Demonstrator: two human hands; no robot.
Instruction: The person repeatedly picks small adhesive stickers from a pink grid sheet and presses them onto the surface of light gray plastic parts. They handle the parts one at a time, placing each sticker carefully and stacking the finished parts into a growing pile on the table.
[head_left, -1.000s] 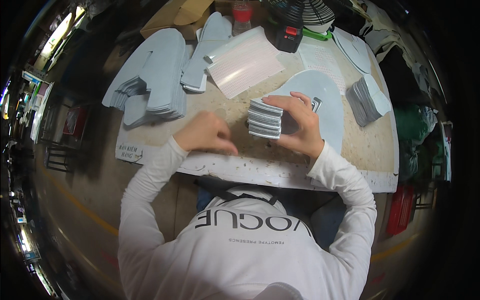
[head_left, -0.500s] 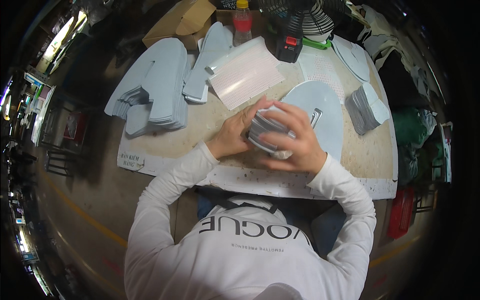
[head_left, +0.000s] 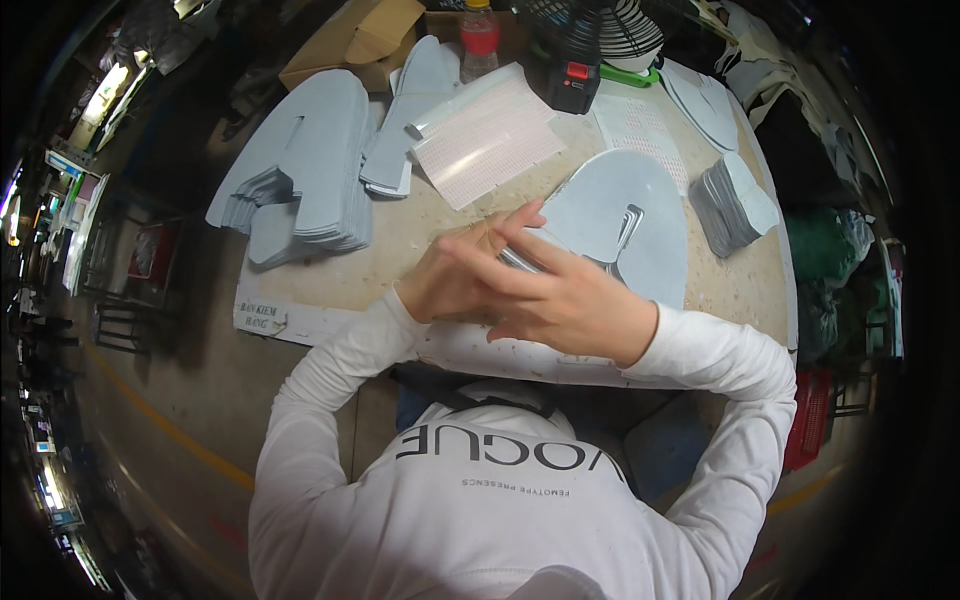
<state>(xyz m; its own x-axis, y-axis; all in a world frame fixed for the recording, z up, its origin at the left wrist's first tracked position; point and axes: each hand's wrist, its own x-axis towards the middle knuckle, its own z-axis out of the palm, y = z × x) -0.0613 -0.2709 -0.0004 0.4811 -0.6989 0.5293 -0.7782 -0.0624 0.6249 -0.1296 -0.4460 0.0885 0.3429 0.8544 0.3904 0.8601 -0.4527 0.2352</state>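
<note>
My left hand (head_left: 440, 278) is closed around a small stack of grey cut pieces (head_left: 520, 257) above the table's front part. Only a sliver of that stack shows, since my right hand (head_left: 565, 295) lies across it and across my left fingers. The right fingers are stretched out toward the left hand, with the thumb apart below. Whether anything thin runs between the hands cannot be made out. Just beyond them lies a large rounded grey piece (head_left: 600, 195) with a narrow looped slot.
Tall stacks of grey cut pieces (head_left: 330, 170) stand at left, a smaller stack (head_left: 735, 205) at right. Further back are printed sheets (head_left: 487, 145), a bottle with red label (head_left: 479, 42), a cardboard box (head_left: 350, 45) and a black fan (head_left: 575, 88).
My right hand has swung left over the stack and my left hand, its fingers straightening. The stack, plainly visible before, is now mostly covered.
</note>
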